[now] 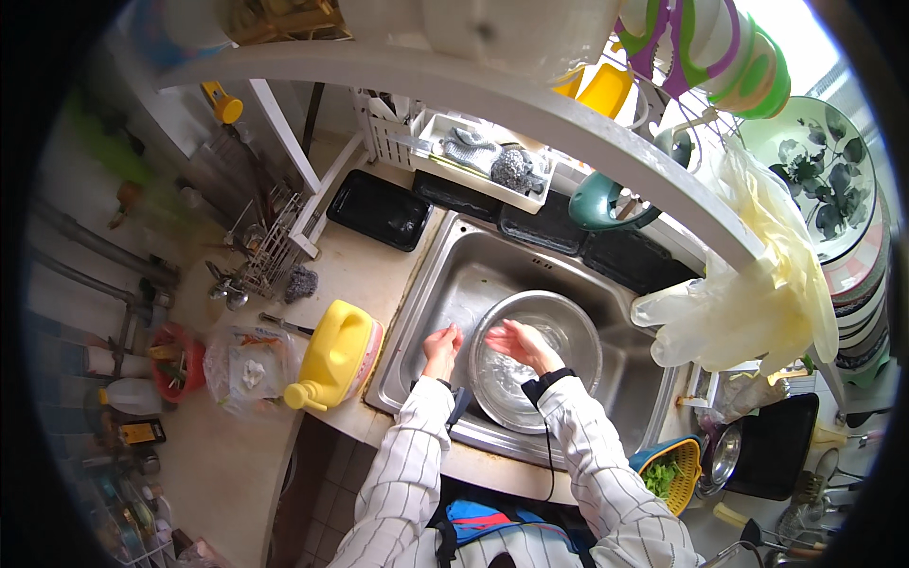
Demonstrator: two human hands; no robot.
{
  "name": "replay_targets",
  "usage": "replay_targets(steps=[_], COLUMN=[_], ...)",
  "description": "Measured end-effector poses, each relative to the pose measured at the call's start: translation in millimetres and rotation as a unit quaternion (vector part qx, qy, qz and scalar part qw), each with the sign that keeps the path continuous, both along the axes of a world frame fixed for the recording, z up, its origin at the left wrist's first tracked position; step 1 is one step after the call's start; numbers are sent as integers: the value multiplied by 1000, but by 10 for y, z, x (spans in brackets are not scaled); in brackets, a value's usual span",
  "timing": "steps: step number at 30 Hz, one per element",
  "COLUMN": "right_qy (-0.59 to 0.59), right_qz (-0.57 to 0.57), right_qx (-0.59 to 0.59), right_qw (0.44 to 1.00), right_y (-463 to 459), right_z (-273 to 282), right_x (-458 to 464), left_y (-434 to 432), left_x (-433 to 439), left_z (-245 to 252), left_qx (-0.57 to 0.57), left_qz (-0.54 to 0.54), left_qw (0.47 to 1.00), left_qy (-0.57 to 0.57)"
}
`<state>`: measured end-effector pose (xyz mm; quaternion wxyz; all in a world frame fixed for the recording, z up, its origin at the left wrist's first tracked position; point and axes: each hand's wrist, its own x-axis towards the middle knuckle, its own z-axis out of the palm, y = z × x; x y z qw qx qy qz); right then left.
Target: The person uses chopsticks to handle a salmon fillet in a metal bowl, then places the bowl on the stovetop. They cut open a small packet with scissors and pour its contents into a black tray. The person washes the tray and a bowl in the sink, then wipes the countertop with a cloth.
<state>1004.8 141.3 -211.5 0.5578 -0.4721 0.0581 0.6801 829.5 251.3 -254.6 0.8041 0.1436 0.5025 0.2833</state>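
Observation:
A round stainless steel basin (pixel 595 355) with clear water (pixel 504 387) stands in a stainless steel sink (pixel 454 284). My right hand (pixel 524 346) hangs over the basin, fingers extended, with nothing in it. Left of the basin's rim, my left hand (pixel 440 349) is above the sink. Its fingers are loosely bent and nothing shows in them. Both wrists wear dark bands, and striped white sleeves cover my arms. On the counter at the sink's left stands a yellow plastic jug (pixel 339 355) with a handle and cap.
Black trays (pixel 380 209) line the back edge, below a white caddy (pixel 490 181) of scrubbers. Pale yellow rubber gloves (pixel 753 312) hang from a shelf rail (pixel 497 92) at right. A yellow-and-blue basket (pixel 687 468) of leafy greens (pixel 660 477) sits near my right forearm. A plastic bag (pixel 248 369) lies left.

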Motion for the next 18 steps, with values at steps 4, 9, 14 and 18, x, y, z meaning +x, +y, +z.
replay_targets(steps=[4, 9, 14, 18], right_qy=[-31, -242, -631, -550], right_qz=[112, 156, 190, 139], right_qx=[104, 107, -308, -313], right_qw=[988, 952, 686, 762], right_y=[280, 283, -251, -470], right_z=[830, 658, -496, -1078], right_x=[-292, -160, 214, 66], left_y=[12, 76, 68, 87], left_x=[140, 91, -51, -100], left_z=[29, 71, 179, 225], left_qx=[40, 43, 58, 50], left_qz=[-12, -71, -82, -65], left_qw=[999, 995, 988, 993], left_qy=[5, 64, 114, 89])
